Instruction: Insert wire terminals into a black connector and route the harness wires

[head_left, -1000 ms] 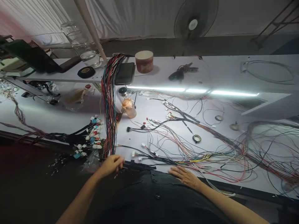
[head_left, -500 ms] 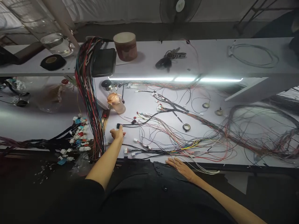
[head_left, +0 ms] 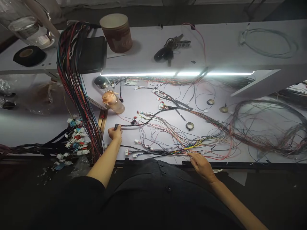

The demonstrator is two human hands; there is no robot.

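White laminate covers the workbench (head_left: 38,126), whose dark front edge runs just ahead of the person's body, and the clearest stretch of it lies at the left, between a heap of small white and blue plugs (head_left: 75,137) and the left border. The left hand (head_left: 115,133) rests on the bench with its fingers closed in a pinch on a small black connector (head_left: 116,126), which sits at the left end of a black cable (head_left: 144,121) running right toward the middle of the bench. The right hand (head_left: 200,163) lies at the front edge with fingers loosely curled, its fingertips touching the loose thin wires (head_left: 192,147) there; whether it actually grips one cannot be told. A thick bundle of coloured wires (head_left: 76,92) hangs down from the upper shelf (head_left: 223,44) to the bench just left of the left hand, leaving only a narrow gap. Three small tape rings lie on the bench right of centre, one dark (head_left: 189,126) and two further back (head_left: 210,102), well apart from both hands. One bottle with a copper-coloured cap (head_left: 112,100) lies tilted behind the left hand. On the shelf stand one brown tub (head_left: 116,32), one black tape roll (head_left: 28,55), one bunch of keys (head_left: 171,48), one black pouch (head_left: 92,54) and one coil of pale cable (head_left: 268,43). A strip light (head_left: 177,73) glows under the shelf's front edge, lighting the bench; the floor below is dark.
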